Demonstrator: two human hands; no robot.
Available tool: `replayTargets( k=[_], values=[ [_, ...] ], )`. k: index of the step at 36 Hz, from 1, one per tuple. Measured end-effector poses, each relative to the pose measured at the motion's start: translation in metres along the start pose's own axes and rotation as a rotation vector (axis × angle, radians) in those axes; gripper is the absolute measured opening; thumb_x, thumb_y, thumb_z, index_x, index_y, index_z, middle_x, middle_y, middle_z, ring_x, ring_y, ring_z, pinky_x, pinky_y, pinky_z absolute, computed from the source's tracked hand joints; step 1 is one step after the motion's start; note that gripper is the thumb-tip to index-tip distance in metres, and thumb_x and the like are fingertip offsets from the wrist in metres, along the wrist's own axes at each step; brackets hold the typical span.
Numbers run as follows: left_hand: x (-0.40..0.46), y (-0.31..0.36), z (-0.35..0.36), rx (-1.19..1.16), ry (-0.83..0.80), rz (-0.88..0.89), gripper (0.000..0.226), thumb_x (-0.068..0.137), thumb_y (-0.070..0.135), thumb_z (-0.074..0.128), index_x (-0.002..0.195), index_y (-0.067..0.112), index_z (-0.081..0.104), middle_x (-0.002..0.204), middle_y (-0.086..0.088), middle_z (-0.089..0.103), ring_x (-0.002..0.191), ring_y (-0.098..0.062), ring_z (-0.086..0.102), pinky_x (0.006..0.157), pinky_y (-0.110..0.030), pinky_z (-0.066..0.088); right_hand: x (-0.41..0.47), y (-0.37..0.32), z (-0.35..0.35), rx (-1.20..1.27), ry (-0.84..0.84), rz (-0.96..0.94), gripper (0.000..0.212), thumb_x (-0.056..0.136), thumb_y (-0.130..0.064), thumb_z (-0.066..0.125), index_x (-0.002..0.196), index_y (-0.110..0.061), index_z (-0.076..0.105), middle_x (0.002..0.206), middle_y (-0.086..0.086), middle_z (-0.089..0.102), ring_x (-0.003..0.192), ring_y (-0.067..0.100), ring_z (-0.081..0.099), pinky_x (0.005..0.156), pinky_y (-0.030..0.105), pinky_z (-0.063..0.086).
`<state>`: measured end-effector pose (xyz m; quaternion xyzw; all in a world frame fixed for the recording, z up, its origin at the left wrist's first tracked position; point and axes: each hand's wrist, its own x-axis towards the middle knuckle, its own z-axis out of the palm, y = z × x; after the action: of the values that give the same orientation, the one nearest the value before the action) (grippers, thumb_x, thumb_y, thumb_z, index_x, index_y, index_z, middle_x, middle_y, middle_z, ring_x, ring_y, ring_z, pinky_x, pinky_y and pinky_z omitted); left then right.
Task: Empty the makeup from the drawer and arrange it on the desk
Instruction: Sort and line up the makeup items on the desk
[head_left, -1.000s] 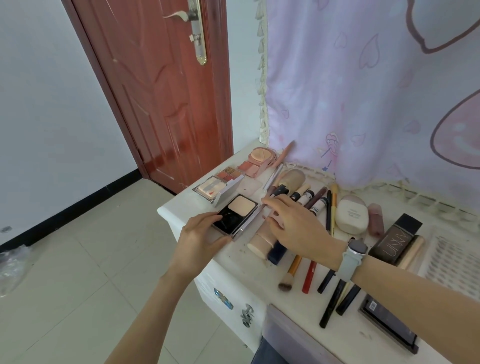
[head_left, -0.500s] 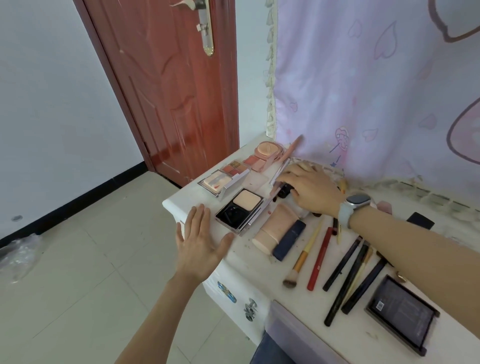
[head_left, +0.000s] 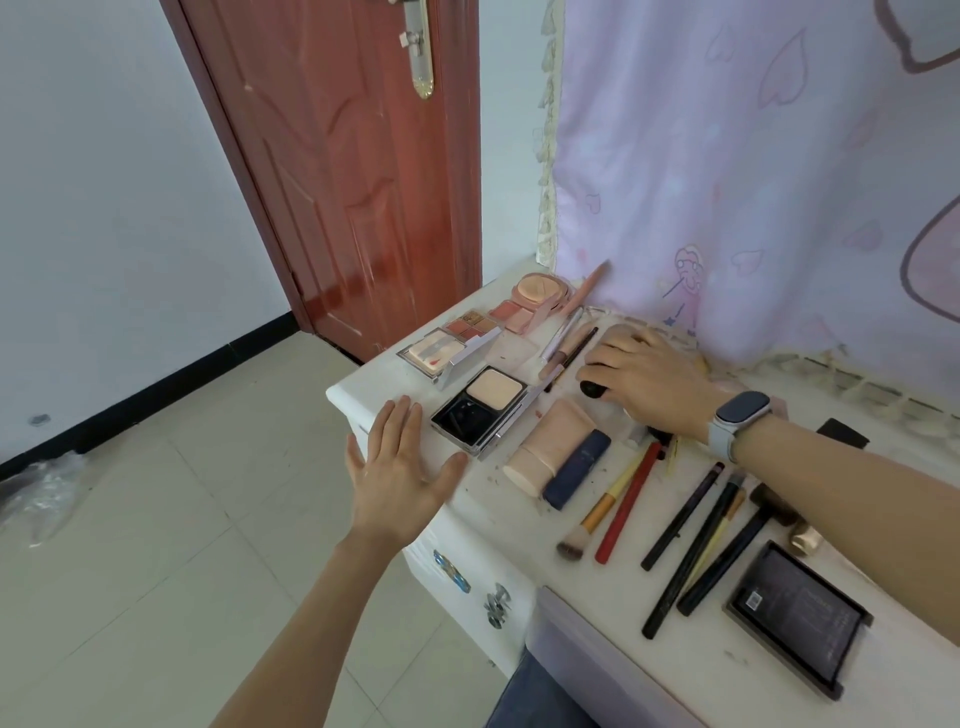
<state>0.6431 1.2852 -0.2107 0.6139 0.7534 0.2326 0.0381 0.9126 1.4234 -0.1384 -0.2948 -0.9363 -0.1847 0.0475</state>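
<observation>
Makeup lies spread over the white desk. My left hand hovers flat with spread fingers at the desk's front left edge, just left of an open black powder compact, touching nothing. My right hand, with a watch on its wrist, lies farther back with fingers curled over a cluster of black-capped tubes, mostly hidden beneath it. A beige tube and a navy tube lie side by side between the hands. An open eyeshadow palette and a round pink compact sit at the back left.
A brush, a red pencil, several dark pencils and a black palette lie right of the tubes. A pale drawer edge juts out below the desk front. A pink curtain hangs behind; a red door stands left.
My left hand let go of the black compact and drew back, now flat. My right hand slid from the desk's middle to the back, taking the black-capped tubes with it.
</observation>
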Motion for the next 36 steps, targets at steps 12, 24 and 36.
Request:
replayTargets(
  k=[12,24,36],
  values=[
    [-0.002,0.01,-0.01,-0.268,0.066,-0.034,0.066,0.083,0.046,0.051,0.142,0.017,0.037,0.153,0.004,0.026,0.142,-0.012,0.016,0.115,-0.044,-0.006,-0.041,0.01,-0.005,-0.021,-0.118,0.023,0.028,0.094,-0.019,0.047,0.12,-0.029,0.055,0.123,-0.011,0.054,0.12,0.018,0.045,0.102,0.04,0.03],
    [0.005,0.058,-0.057,-0.537,0.442,0.091,0.032,0.077,0.011,0.05,0.106,0.013,0.062,0.108,0.013,0.052,0.11,-0.017,0.05,0.101,-0.045,0.036,-0.059,0.017,-0.024,0.092,0.118,0.139,0.035,0.068,-0.004,0.076,0.099,-0.017,0.067,0.102,-0.002,0.066,0.1,0.025,0.061,0.083,0.033,0.029],
    [0.05,0.148,-0.064,-0.508,0.163,0.334,0.027,0.088,0.01,0.055,0.114,0.012,0.06,0.112,0.008,0.06,0.1,-0.004,0.051,0.087,-0.015,0.038,-0.063,0.043,-0.05,0.849,0.35,0.729,0.014,0.085,-0.004,0.06,0.089,-0.017,0.06,0.09,-0.001,0.059,0.09,0.022,0.051,0.082,0.032,0.039]
  ],
)
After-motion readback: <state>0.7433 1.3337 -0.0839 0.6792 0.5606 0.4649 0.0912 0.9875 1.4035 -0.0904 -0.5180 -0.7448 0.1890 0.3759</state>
